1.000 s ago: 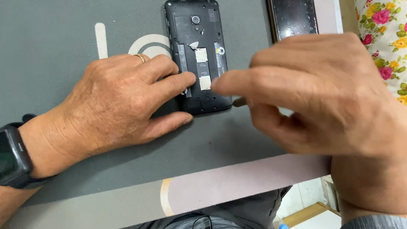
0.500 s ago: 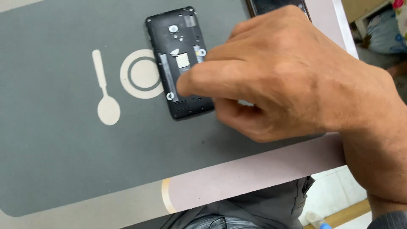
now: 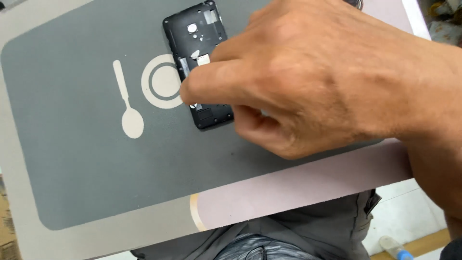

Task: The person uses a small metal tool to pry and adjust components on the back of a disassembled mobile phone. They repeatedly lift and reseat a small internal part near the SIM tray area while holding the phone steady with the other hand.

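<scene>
The phone (image 3: pixel 197 38) lies on the mat (image 3: pixel 72 159) at upper centre, just right of the mat's plate (image 3: pixel 156 82) and spoon (image 3: pixel 126 98) marks. The right hand (image 3: pixel 327 82) covers the phone's right side, fingertip on its lower left edge.

Phone (image 3: pixel 197 43) w/ back off: matt black plastic, small metal bits. Mat (image 3: pixel 86 159): smooth matt grey, pale print.

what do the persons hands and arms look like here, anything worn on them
Only the right hand shows, with part of its forearm at the right edge. Both are bare: no glove, no sleeve, no watch, and no ring on the fingers that can be seen. The left hand is out of view.
</scene>
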